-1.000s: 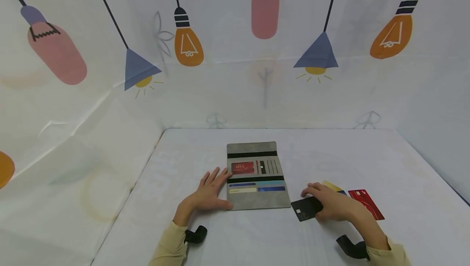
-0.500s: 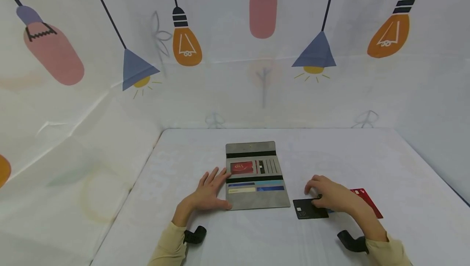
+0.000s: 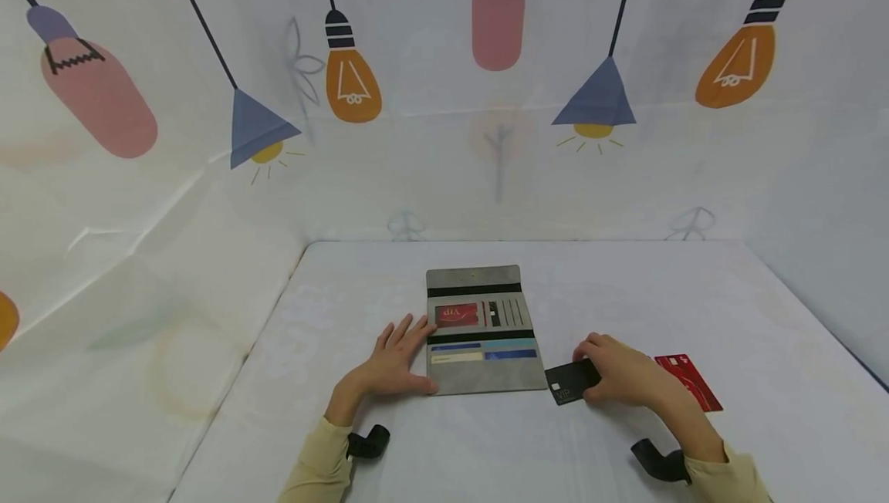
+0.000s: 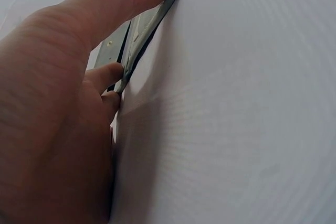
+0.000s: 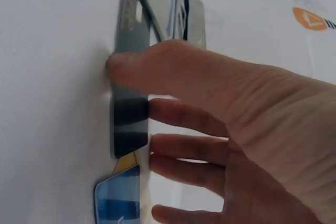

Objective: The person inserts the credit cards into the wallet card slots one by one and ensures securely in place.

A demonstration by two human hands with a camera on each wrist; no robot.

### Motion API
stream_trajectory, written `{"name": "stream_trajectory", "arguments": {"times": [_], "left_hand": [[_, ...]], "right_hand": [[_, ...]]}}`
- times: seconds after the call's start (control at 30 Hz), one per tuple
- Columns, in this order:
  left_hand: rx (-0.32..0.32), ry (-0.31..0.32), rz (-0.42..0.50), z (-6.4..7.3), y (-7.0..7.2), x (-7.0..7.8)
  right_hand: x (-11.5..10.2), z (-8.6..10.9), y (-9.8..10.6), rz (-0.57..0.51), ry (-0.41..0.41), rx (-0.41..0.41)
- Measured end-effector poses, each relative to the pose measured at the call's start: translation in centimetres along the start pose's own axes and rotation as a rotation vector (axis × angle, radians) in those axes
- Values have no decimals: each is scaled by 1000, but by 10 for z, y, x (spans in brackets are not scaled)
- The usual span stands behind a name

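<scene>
A grey card wallet (image 3: 486, 384) lies unfolded on the white table, with cards in several slots, among them a red VIP card (image 3: 456, 315). Along its left edge rests my left hand (image 3: 390, 368), fingers spread and thumb at the lower corner. My right hand (image 3: 625, 376) pinches a black VIP card (image 3: 566, 384) by its long edges, thumb on the near side and fingers on the far side. The card's left end is close to the wallet's lower right corner. In the right wrist view, a blue card (image 5: 119, 195) with a yellow part lies just beyond the black card; the head view hides it.
To the right of my right hand lies a red card (image 3: 694, 386), partly covered by the hand. White cloth walls (image 3: 430, 163) printed with lamps and bulbs enclose the table (image 3: 444, 449) at the back and sides. Each wrist carries a black camera mount (image 3: 370, 442).
My right hand shifts, re-gripping the black card, which turns slightly and slides left toward the wallet. The yellow and blue card drops out of the head view. My left hand stays put.
</scene>
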State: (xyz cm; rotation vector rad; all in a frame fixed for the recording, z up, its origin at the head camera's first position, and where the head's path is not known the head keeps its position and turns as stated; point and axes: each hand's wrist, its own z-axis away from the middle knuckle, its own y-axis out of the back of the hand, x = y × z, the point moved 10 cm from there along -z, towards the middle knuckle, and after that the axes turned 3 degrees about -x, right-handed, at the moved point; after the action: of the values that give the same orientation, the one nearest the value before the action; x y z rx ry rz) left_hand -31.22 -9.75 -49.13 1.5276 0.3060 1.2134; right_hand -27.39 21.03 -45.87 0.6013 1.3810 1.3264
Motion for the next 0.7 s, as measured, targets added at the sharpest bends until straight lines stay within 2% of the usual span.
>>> {"name": "stream_trajectory", "arguments": {"times": [0.23,0.47,0.7], "left_hand": [[2,0,1,0,-2,-2],[1,-4,7,2,0,-1],[4,-5,15,3,1,0]], "right_hand": [[3,-2,0,-41,-14,-4],[2,-5,4,10,28,67],[7,-7,3,-37,13,77]]}}
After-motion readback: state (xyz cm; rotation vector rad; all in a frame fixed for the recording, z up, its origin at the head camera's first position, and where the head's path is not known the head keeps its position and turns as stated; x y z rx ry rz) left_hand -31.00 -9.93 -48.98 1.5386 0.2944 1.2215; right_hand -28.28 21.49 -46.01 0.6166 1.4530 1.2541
